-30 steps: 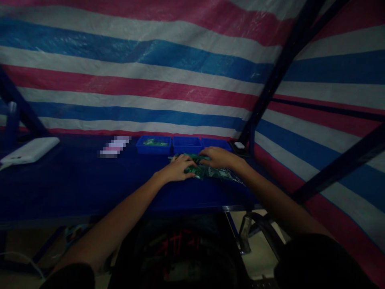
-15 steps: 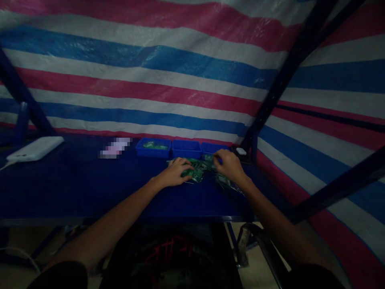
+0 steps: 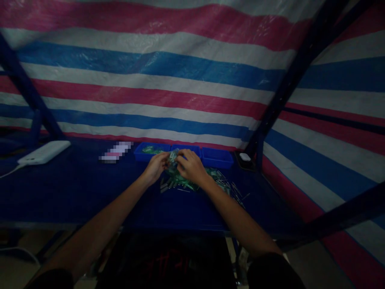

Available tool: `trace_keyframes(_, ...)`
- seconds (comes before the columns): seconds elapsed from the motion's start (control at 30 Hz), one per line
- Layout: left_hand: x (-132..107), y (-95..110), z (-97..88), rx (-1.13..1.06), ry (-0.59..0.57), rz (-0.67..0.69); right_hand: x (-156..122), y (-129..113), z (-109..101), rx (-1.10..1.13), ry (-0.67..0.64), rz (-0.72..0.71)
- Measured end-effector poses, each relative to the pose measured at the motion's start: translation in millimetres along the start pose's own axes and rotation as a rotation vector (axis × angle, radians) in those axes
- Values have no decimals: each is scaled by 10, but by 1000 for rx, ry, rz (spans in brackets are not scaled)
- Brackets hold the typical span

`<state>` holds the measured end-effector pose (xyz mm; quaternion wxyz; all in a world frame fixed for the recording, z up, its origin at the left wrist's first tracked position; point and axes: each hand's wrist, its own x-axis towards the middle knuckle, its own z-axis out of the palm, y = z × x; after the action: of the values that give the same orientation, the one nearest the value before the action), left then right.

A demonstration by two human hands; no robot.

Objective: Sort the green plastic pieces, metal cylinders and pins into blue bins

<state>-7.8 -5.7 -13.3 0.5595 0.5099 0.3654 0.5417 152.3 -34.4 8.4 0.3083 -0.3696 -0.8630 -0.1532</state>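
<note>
In the head view my left hand (image 3: 157,164) and my right hand (image 3: 191,163) are close together in front of the blue trays. Between their fingertips is a small, shiny grey-green piece (image 3: 173,157), too blurred to name; the fingers of both hands are closed on it. Beneath and beside my right hand lies a loose pile of green, shiny pieces (image 3: 188,184), partly hidden by the hand and forearm. Thin metal pins (image 3: 236,192) spread out at the pile's right side. Short grey cylinders (image 3: 164,186) lie at its left edge.
Three blue trays stand in a row behind the hands: a left tray (image 3: 138,155) with green pieces, a middle tray (image 3: 197,149) and a right tray (image 3: 218,157). A white power bank (image 3: 45,152), a blurred-out phone-like object (image 3: 116,152) and a white case (image 3: 245,157) lie farther out.
My right hand has moved left from the right tray to meet my left hand. Both now hold a small piece raised above the pile. The view has shifted slightly.
</note>
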Motion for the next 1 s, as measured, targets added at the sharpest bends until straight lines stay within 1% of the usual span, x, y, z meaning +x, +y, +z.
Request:
trace_keyframes(0.07, 0, -4, -2, 123, 32, 73, -68, -48, 17, 10, -28, 39)
trace_keyframes(0.1, -5, -7, 3, 219, 49, 140, -97, -74, 19, 21, -18, 94)
trace_keyframes(0.2, -34, -14, 28, 543, 89, 418, -121, -130, 39, 106, 7, 317)
trace_keyframes(0.27, -64, -12, 43, 721, 80, 588, -92, -130, 75, 238, -16, 441)
trace_keyframes(0.3, -81, -12, 48, 785, 69, 650, -71, -117, 96, 317, -16, 492)
trace_keyframes(0.4, -122, -17, 59, 889, 28, 767, -26, -33, 153, 520, 52, 629)
trace_keyframes(0.47, -132, -29, 63, 920, -11, 792, -28, 41, 186, 591, 92, 673)
trace_keyframes(0.53, -123, -45, 67, 936, -53, 764, -55, 104, 217, 624, 123, 657)
trace_keyframes(0.6, -96, -60, 71, 905, -62, 672, -95, 137, 242, 618, 174, 620)
trace_keyframes(0.67, -57, -69, 68, 774, -12, 516, -132, 133, 253, 569, 203, 557)
trace_keyframes(0.73, -19, -72, 57, 553, 63, 307, -156, 104, 246, 489, 211, 476)
trace_keyframes(0.8, 5, -69, 39, 349, 86, 115, -164, 67, 229, 423, 210, 400)
trace_keyframes(0.83, 11, -64, 32, 285, 77, 46, -164, 50, 221, 404, 204, 373)
trace_keyframes(0.87, 12, -55, 26, 246, 59, 2, -162, 34, 213, 391, 193, 352)
trace_keyframes(0.93, 12, -17, 14, 205, 43, -33, -159, 13, 203, 379, 173, 315)
trace_keyframes(1.0, 31, 57, -18, 160, 90, -38, -157, 14, 192, 371, 175, 299)
